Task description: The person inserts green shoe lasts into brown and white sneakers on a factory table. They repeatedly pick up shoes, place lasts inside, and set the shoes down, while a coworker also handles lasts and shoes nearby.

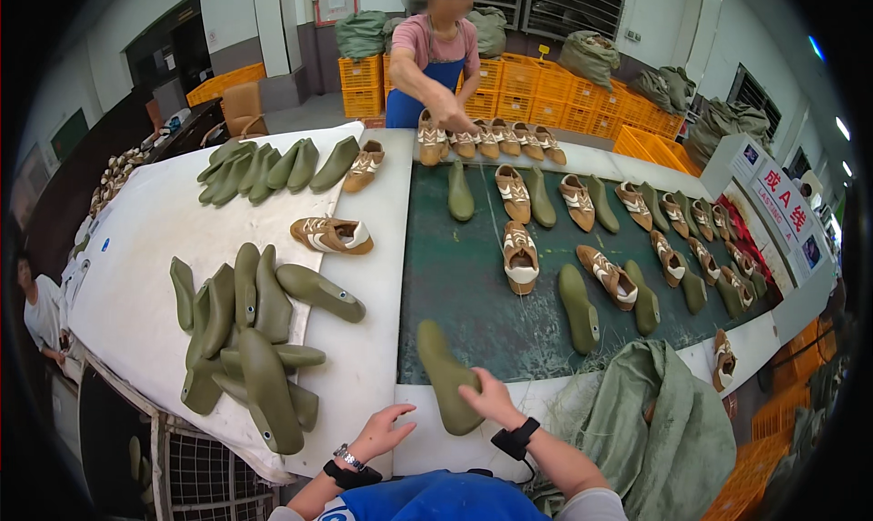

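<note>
My right hand (491, 399) grips the heel end of an olive-green shoe last (443, 368), whose toe points away over the near edge of the green belt (473, 330). Just left of it, my left hand (384, 432) is held above the white table edge with its fingers apart and nothing in them. To the left, a loose pile of olive shoe lasts (218, 307) lies on the white table (136, 239). Ahead on the belt stand a brown-and-white sneaker (520, 259), more lasts (578, 308) and another tan sneaker (607, 276).
Across the belt a person in a blue apron (427, 94) reaches to a row of sneakers (509, 139). A green cloth sack (650, 430) covers the near right edge. A white sign box (773, 212) stands at the right; orange crates (536, 85) line the back.
</note>
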A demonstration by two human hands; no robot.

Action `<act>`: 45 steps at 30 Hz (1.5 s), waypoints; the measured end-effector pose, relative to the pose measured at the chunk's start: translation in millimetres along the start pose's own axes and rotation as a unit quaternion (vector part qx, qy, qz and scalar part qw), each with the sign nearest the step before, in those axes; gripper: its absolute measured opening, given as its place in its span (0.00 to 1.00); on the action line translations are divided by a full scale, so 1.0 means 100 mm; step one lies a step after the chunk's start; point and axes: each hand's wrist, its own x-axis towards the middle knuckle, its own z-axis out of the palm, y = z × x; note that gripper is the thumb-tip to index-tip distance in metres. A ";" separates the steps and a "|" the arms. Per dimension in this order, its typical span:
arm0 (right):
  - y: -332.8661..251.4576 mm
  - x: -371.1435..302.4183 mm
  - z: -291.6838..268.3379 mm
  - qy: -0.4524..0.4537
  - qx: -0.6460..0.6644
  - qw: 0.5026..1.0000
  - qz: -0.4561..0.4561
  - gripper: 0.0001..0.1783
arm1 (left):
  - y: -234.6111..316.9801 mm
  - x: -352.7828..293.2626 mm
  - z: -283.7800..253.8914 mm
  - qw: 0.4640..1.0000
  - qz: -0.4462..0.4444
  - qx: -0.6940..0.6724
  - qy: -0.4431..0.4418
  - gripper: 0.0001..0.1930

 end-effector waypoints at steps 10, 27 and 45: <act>0.13 1.58 -0.52 0.106 0.011 0.993 0.050 0.29 | -0.12 0.01 -0.06 0.999 -0.027 -0.009 0.042 0.17; 0.34 1.84 -0.35 -0.025 -0.269 0.962 0.045 0.44 | -0.21 -0.18 -0.44 0.974 0.011 0.143 0.175 0.15; 0.32 2.34 -0.20 0.079 -0.276 0.955 0.070 0.39 | -0.25 -1.77 -1.03 0.893 -0.118 0.273 0.337 0.35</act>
